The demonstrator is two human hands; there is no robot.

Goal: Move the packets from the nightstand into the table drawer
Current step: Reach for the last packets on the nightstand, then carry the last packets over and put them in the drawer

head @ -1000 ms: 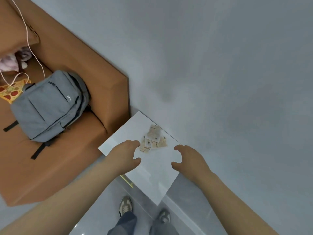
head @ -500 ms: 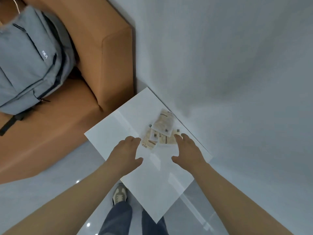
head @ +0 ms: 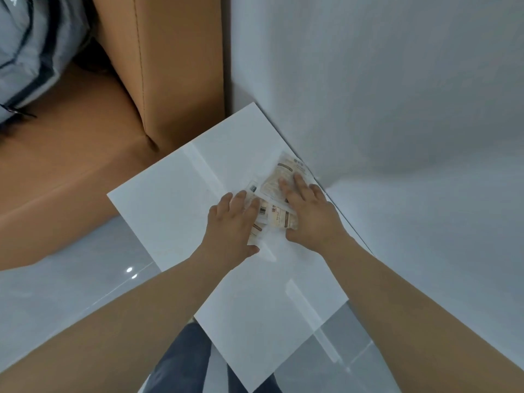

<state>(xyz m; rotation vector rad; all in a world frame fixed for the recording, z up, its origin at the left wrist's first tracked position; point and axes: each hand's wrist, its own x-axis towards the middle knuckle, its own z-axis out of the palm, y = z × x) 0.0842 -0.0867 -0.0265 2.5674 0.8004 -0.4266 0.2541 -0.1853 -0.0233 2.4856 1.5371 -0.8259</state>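
A plain pale grey wall [head: 397, 80] fills the space beyond and to the right of the right hand [head: 312, 215]. Under both hands lies the glossy white top of a nightstand [head: 175, 199], set against that wall, with pale streaks of reflected light across it. Beyond and to the left of the left hand [head: 229, 225] stands an orange-brown sofa [head: 170, 66], its stitched arm just beside the nightstand's far corner. A grey backpack [head: 28, 46] rests on its seat, far to the left. Near the left forearm, a shiny grey tiled floor [head: 71, 293] shows two small bright light spots [head: 129, 269].
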